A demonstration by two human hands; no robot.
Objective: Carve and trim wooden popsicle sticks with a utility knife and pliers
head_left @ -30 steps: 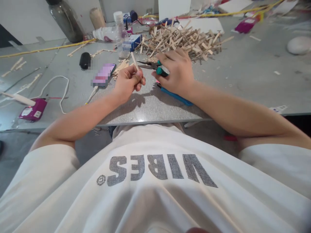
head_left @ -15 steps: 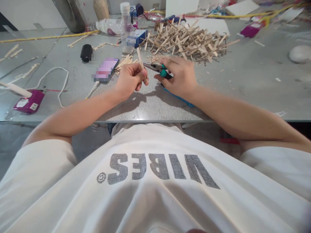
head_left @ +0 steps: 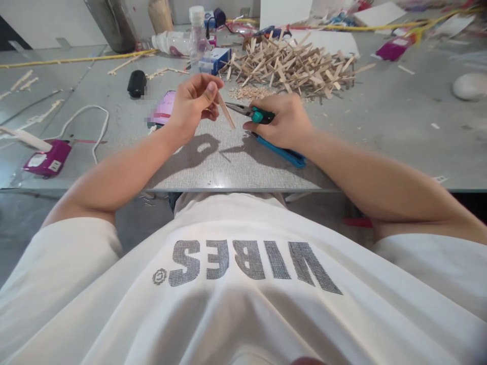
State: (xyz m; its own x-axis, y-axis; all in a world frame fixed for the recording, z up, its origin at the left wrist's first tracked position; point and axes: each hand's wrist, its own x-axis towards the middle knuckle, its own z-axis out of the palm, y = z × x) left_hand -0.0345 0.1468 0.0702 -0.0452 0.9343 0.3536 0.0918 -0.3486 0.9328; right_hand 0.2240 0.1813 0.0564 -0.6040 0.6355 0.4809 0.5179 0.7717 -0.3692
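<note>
My left hand [head_left: 192,104] is raised above the grey table [head_left: 236,162] and pinches a thin wooden stick [head_left: 225,110] that slants down to the right. My right hand [head_left: 283,121] rests on the table and grips teal-handled pliers [head_left: 249,112], whose jaws point left, close to the stick's lower end. A blue tool [head_left: 279,150] lies under my right wrist. Behind both hands is a big pile of wooden sticks [head_left: 292,63], with a small heap of wood chips [head_left: 251,92] in front of it.
A phone [head_left: 163,109] lies left of my left hand, partly hidden by it. Farther left are a white cable [head_left: 91,126], a magenta device [head_left: 45,161] and a black object [head_left: 136,82]. Bottles [head_left: 196,30], a blue box [head_left: 213,60] and yellow cords crowd the far edge.
My left hand has lifted and turned the stick, which pointed up and now slants down toward the pliers. My right hand with the pliers has shifted slightly right and lower.
</note>
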